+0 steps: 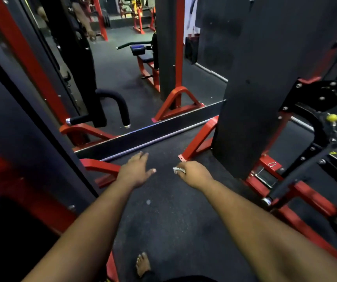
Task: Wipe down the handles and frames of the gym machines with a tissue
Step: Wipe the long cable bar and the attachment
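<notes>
Both my arms reach forward over the dark rubber floor between two gym machines. My right hand [194, 174] grips a crumpled white tissue [178, 170], close to the red base frame [199, 139] of the machine on the right. My left hand [136, 169] hangs open with fingers spread, holding nothing, just right of the red frame foot [102, 166] of the left machine. Neither hand touches a frame.
A wall mirror [122, 82] ahead reflects padded black handles and red frames. A tall black weight-stack cover [265, 78] stands at right, with a pulley and yellow knob [332, 117] beside it. A black machine panel [21, 119] fills the left. My bare foot [143, 263] is below.
</notes>
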